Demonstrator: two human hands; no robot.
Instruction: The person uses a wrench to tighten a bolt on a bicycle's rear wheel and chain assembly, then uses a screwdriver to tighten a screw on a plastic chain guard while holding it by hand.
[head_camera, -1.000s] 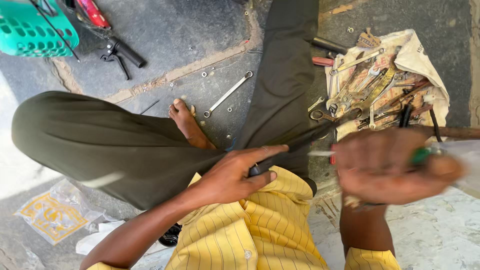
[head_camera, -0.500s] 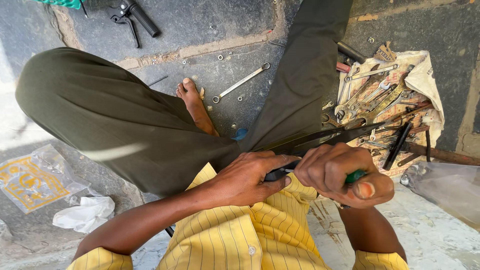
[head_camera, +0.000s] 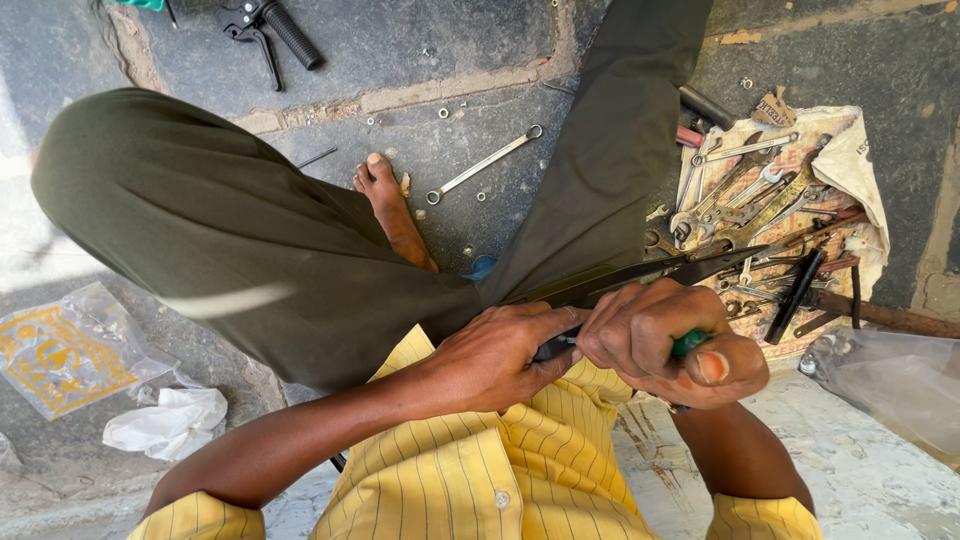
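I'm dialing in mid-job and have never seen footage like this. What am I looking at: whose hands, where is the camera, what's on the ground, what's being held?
There is no machine here: the single view comes from a camera worn on a person's head, looking straight down at their own lap. They sit on a stone floor in a yellow striped shirt and olive trousers, one bare foot showing. The left hand and right hand meet over a long dark metal tool; the right hand also grips something with a green handle. Whether the two are one piece is hidden by the fingers. On the floor: a combination spanner, scattered small nuts or washers, a cloth heaped with spanners and pliers, a black handlebar grip with lever, and plastic bags at the left.
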